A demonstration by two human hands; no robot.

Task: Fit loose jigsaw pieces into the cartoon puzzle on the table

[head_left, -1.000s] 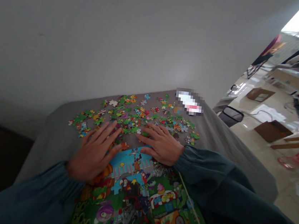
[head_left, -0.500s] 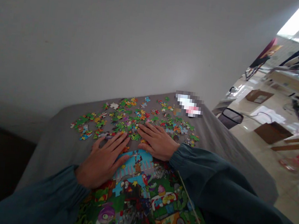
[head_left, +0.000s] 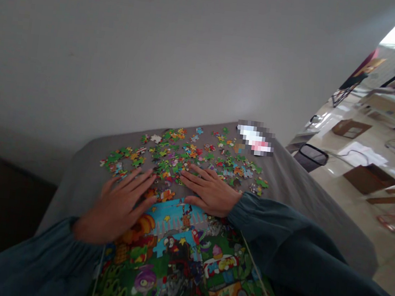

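A partly assembled jigsaw puzzle with cartoon figures lies in front of me, its upper part light blue. Beyond it, many loose puzzle pieces are spread over the grey cloth. My left hand is flat with fingers spread, over the puzzle's upper left edge, its fingertips near the loose pieces. On the other side, my right hand rests with stretched fingers at the puzzle's top edge, fingertips touching or just above the pieces. Neither hand grips anything. Both palms hide some pieces beneath them.
A pixelated bright object, perhaps a phone, lies at the table's back right. The grey-covered table meets a pale wall. On the floor at right stand cardboard boxes and a dark-rimmed bin.
My left hand has moved left and slightly toward me, uncovering orange pieces and more of the puzzle's left side. My right hand stays almost in place. The view has shifted slightly.
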